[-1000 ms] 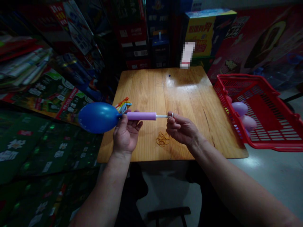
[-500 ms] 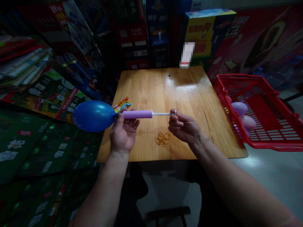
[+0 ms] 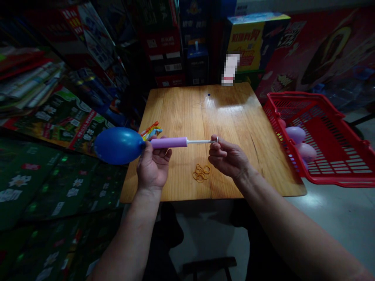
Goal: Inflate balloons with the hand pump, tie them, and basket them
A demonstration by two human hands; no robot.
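Your left hand (image 3: 152, 166) closes its grip, palm up, around the nozzle end of a purple pump (image 3: 169, 143) and holds it level above the near part of the desk (image 3: 234, 117). A blue balloon (image 3: 118, 145), partly filled, juts from the pump's tip just beyond that grip, out past the desk's left edge. Your right hand (image 3: 227, 158) pinches the ring end of the white plunger rod (image 3: 199, 141). The rod is drawn partway out of the barrel and spans the gap between your two grips. Below that gap, nearer your right grip, a small heap of tan rubber bands (image 3: 201, 173) lies on the wood. Just behind your left grip, a bunch of limp coloured balloons (image 3: 150, 130) rests at the desk's edge. Well off to the outer side of your right grip, a red basket (image 3: 322, 132) sits beside the desk with filled pale purple balloons (image 3: 295, 134) inside. Far beyond both grips, printed cartons (image 3: 252, 39) stand stacked past the desk's far end.
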